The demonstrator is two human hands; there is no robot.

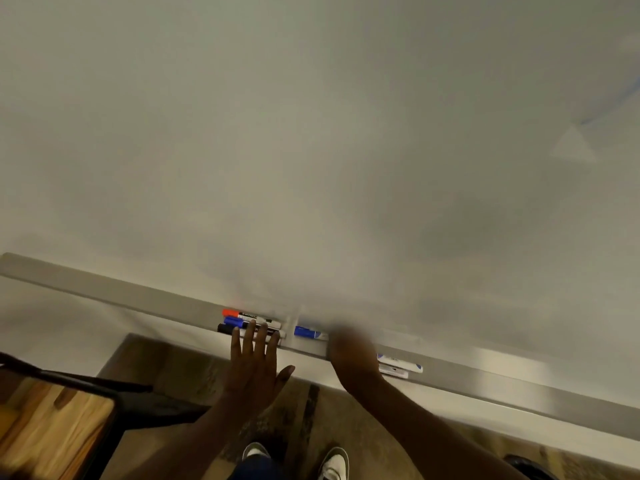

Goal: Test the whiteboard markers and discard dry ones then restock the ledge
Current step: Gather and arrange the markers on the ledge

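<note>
the markers sit along the grey ledge at the foot of the whiteboard, lying flat and lengthwise so they cannot roll off. three lie packed side by side at the left: a red-capped marker nearest the board, a blue-capped marker in the middle and a black-capped marker at the ledge's front edge, all with pale printed barrels and caps on. the left hand is flat, fingers straight and spread, fingertips lying over the barrels of this group, probably to steady or gather them before one is picked for testing. just right of them, apart from the group, lies a lone blue marker. the right hand is over the ledge beside it, but it is smeared by motion, so i cannot tell whether its fingers are apart or closed on anything. past that hand lie two white-bodied markers, one with a blue end, close together. the board above looks unmarked, so testing seems hardly begun. a wooden desk shows at lower left, and white shoes on the floor below.
</note>
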